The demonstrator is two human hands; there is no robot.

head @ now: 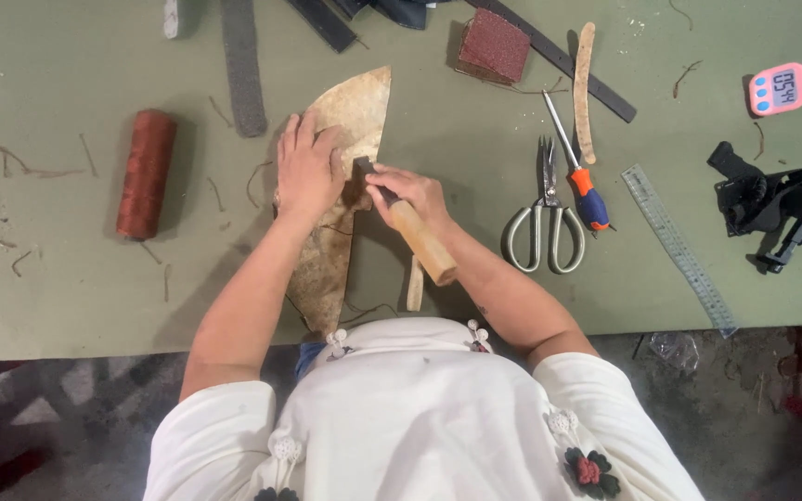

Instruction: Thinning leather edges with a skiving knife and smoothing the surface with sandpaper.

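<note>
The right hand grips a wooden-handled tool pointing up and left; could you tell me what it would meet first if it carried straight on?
Probably the left hand, flat on the tan leather piece just beyond the tool; depth is unclear.

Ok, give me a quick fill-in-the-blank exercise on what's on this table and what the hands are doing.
1. The left hand presses flat on the tan ____ piece.
2. The right hand grips a tool with a ____ handle.
3. The scissors lie just left of the ____ with the orange and blue handle.
4. The spool of thread is reddish-____.

Missing words: leather; wooden; screwdriver; brown
</note>
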